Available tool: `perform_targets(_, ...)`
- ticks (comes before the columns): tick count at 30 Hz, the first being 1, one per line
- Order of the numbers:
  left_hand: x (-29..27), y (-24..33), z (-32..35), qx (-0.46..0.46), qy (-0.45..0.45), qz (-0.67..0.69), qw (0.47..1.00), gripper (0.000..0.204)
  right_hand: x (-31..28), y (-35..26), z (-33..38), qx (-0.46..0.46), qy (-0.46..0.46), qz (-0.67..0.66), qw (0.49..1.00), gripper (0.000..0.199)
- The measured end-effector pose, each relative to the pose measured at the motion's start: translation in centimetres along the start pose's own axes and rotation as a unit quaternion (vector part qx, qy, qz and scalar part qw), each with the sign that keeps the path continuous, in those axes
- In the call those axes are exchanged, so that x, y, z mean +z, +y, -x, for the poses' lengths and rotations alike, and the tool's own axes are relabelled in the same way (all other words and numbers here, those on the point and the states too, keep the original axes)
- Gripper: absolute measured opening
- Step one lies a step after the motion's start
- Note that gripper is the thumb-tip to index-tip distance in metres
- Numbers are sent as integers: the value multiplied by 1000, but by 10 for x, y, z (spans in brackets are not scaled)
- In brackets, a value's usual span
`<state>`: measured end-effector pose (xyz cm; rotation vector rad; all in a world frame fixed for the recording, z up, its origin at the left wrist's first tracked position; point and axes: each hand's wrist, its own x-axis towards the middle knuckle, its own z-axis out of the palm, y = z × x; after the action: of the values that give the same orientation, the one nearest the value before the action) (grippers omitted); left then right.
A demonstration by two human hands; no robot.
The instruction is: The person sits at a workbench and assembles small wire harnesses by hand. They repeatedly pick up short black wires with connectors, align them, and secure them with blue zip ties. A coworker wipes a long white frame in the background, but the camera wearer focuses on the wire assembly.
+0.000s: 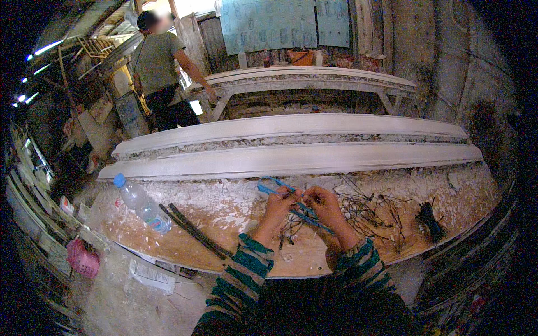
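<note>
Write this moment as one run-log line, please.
left hand: holding blue strip; right hand: beside left; on right: dark bundle; on left: clear bottle

The premises were a rough workshop, evidenced by a white-spattered plywood worktop (pixel 308 260), long white strips (pixel 314 159) along it, a second worktop (pixel 308 85) behind, weathered walls (pixel 412 53) and a dusty floor (pixel 109 297).

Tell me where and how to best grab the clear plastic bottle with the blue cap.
Probably around the middle of the clear plastic bottle with the blue cap, wrapping its rounded body below the tapering neck. Coming from its right seems best: the left hand is on that side, though long, thin, dark strips lie between, so pass over them.
</note>
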<state>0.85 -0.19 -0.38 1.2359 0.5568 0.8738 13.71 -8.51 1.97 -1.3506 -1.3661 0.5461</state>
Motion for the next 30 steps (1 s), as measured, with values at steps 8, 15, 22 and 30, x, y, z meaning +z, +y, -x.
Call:
perform_targets(8, 5, 8, 7, 43, -40, 28, 998, 18, 0, 3, -2, 142, -121, -262, 947, 9)
perform_targets(15, 8, 14, 13, 34, -69, 69, 995, 15, -3, -3, -2, 168, -159, -427, 874, 9)
perform_targets(22, 10, 17, 13, 12, -47, 98, 994, 16, -3, -10, -1, 200, -152, -400, 882, 9)
perform_targets(30, 7, 17, 8, 20, -40, 46, 998, 16, -4, -5, 1, 223, -141, -385, 884, 6)
